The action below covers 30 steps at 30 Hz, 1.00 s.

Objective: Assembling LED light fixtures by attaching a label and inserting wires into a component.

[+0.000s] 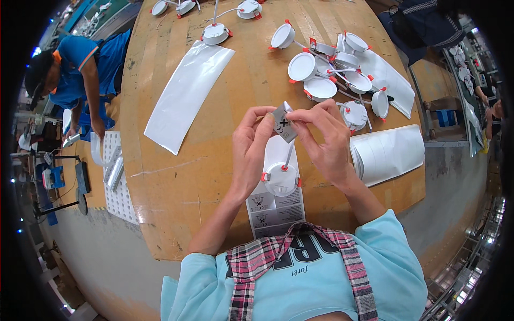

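Between both hands, raised over the table, is a small silver printed label. My left hand pinches its left edge with thumb and fingers. On the other side, my right hand grips its upper right corner, where the label curls. Below my hands a round white downlight with red spring clips lies back side up, its white cable rising toward the label. Under that lamp a strip of silver printed labels runs toward me, partly hidden by the lamp and my wrists.
Several white downlights with red clips are heaped at the right back. A roll of white label sheet lies right, a white backing strip left. More lamps sit at the far edge. A co-worker bends over another table at left.
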### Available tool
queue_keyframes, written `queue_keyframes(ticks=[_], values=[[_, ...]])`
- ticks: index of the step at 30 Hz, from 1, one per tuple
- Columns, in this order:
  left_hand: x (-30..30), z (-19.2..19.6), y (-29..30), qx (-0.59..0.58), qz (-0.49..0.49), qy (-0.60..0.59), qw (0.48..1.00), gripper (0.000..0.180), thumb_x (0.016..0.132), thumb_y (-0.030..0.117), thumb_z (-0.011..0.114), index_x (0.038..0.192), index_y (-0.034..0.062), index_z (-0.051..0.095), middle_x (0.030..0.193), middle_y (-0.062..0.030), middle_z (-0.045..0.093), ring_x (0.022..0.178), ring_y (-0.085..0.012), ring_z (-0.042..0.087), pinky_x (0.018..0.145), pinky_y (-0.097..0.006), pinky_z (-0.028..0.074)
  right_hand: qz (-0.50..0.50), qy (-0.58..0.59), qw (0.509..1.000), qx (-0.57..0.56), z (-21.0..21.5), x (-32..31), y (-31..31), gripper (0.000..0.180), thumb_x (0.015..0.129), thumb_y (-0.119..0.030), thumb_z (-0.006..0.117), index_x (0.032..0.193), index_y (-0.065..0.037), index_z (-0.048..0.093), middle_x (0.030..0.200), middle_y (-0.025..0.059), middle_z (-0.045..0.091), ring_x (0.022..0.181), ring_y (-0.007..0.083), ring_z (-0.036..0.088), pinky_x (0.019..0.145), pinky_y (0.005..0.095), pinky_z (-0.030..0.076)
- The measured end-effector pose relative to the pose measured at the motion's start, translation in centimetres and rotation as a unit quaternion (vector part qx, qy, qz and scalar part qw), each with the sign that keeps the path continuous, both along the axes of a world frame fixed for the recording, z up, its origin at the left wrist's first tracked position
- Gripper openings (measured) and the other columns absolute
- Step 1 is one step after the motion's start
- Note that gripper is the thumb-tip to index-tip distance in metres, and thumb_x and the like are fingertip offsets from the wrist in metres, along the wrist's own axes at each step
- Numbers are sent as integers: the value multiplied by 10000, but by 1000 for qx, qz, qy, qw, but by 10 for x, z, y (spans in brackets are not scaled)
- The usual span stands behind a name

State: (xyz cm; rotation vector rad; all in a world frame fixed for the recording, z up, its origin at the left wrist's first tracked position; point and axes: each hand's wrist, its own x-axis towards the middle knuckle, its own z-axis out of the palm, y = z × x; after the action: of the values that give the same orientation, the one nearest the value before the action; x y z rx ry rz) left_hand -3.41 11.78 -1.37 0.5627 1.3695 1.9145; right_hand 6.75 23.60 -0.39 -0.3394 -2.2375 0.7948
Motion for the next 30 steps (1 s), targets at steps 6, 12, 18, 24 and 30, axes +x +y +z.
queue_keyframes(ticks=[6, 12, 18, 24, 30], values=[[-8, -1, -3, -56, 20, 99, 993, 198, 947, 161, 584, 985, -30, 616, 935, -81, 666, 877, -97, 606, 767, -230, 482, 18, -8, 996, 82, 2, 2, 7, 205, 755, -60, 714, 950, -93, 659, 755, 8, 589, 810, 212, 514, 741, 351, 416], [-12, 6, -1, -41, 26, 111, 993, 178, 915, 144, 627, 962, -26, 650, 934, -78, 681, 868, -109, 608, 763, -258, 482, 31, -19, 995, 95, 0, 5, 12, 242, 765, -61, 703, 993, -99, 629, 773, 7, 584, 857, 220, 518, 781, 358, 412], [-19, -8, -5, -97, -1, 157, 983, 160, 883, 137, 665, 892, -22, 682, 819, -50, 678, 796, -93, 596, 723, -242, 468, 40, -27, 992, 116, 6, 2, 10, 280, 757, -44, 695, 1020, -91, 612, 764, 31, 575, 845, 224, 519, 788, 368, 415], [-16, -18, -7, -48, 18, 81, 995, 137, 884, 123, 673, 921, -9, 663, 838, -23, 660, 778, -54, 579, 696, -189, 439, -6, -24, 993, 117, 18, -4, 8, 265, 773, -59, 680, 1026, -72, 604, 689, 56, 578, 790, 232, 531, 723, 364, 434], [-19, -16, -3, -80, -16, 169, 982, 155, 884, 145, 666, 877, -9, 671, 810, -30, 661, 794, -84, 576, 751, -244, 456, 25, -158, 985, 70, 36, -6, 10, 158, 800, -93, 671, 943, -56, 616, 712, 74, 615, 737, 232, 551, 672, 388, 452]])
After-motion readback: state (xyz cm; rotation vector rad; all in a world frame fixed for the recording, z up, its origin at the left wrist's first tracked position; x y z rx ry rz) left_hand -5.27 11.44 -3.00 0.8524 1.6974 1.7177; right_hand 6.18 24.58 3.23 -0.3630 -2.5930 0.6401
